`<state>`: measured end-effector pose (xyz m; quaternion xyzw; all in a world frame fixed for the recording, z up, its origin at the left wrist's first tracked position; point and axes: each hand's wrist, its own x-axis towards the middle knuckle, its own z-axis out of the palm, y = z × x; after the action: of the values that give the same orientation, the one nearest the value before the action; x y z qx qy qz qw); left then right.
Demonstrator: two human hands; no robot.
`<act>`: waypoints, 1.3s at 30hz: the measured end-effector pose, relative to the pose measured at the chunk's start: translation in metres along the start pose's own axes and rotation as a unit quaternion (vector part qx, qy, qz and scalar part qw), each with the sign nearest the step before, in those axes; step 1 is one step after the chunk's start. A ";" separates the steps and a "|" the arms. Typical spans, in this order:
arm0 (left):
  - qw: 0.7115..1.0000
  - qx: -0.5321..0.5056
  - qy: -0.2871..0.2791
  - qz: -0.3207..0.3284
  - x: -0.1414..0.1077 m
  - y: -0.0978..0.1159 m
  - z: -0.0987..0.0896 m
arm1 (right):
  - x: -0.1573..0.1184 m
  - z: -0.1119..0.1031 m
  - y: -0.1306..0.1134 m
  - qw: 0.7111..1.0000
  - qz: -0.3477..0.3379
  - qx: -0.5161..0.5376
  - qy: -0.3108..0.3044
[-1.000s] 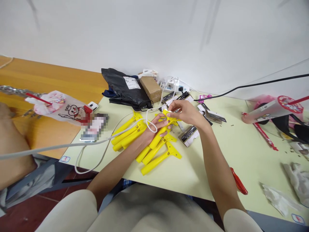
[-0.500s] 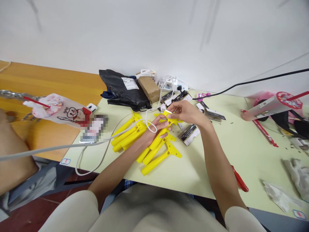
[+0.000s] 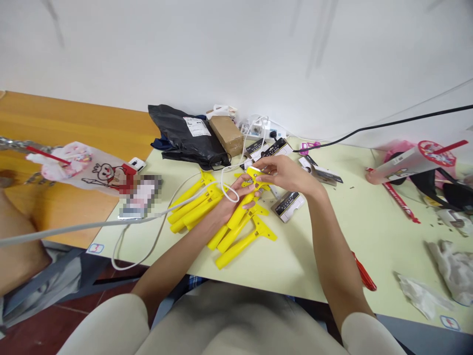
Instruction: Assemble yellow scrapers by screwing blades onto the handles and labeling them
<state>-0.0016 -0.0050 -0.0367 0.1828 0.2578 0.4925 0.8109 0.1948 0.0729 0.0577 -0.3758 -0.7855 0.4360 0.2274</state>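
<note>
Yellow T-shaped plastic piece (image 3: pixel 253 172) held above matching pieces (image 3: pixel 236 251) on pale green counter (image 3: pixel 295 266), both grips clamped on it, left hand (image 3: pixel 234 202) and right hand (image 3: pixel 286 175) meeting there, white cable (image 3: pixel 111 222) draped over left hand from 9 o'clock

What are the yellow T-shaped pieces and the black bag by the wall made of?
The yellow T-shaped pieces look like moulded plastic: opaque, even colour with a smooth, slightly glossy surface. The black bag looks like thin plastic film, judging by its soft creases and dull sheen, though the exact type can't be told from here.
</note>
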 end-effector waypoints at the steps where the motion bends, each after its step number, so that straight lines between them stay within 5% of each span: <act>1: 1.000 0.001 0.000 0.000 0.000 0.000 0.000 | 0.000 0.001 -0.001 1.000 -0.001 0.008 0.005; 17: 1.000 0.024 -0.007 0.000 -0.001 -0.003 0.001 | 0.004 0.001 0.002 0.997 0.034 -0.071 0.008; 21: 1.000 0.020 -0.010 0.004 0.002 -0.003 -0.005 | -0.010 0.003 0.002 0.990 0.039 -0.120 0.065; 25: 1.000 0.012 0.020 0.016 0.006 0.000 -0.011 | -0.084 -0.020 -0.005 0.948 0.085 -0.263 0.156; 29: 1.000 0.000 0.026 0.015 0.006 0.002 -0.010 | -0.216 -0.041 0.014 0.887 0.276 -0.308 0.203; 32: 1.000 0.000 0.011 0.007 0.003 0.003 -0.008 | -0.302 -0.031 0.038 0.846 0.422 -0.272 0.177; 34: 1.000 -0.001 0.007 0.009 0.003 0.004 -0.007 | -0.333 -0.013 0.050 0.851 0.451 -0.215 0.163; 39: 1.000 -0.006 -0.001 0.024 0.005 0.003 -0.009 | -0.344 0.027 0.055 0.890 0.330 -0.215 0.229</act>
<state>-0.0069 0.0013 -0.0434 0.1843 0.2496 0.5129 0.8004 0.4088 -0.1933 -0.0140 -0.7423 -0.6170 0.2083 0.1575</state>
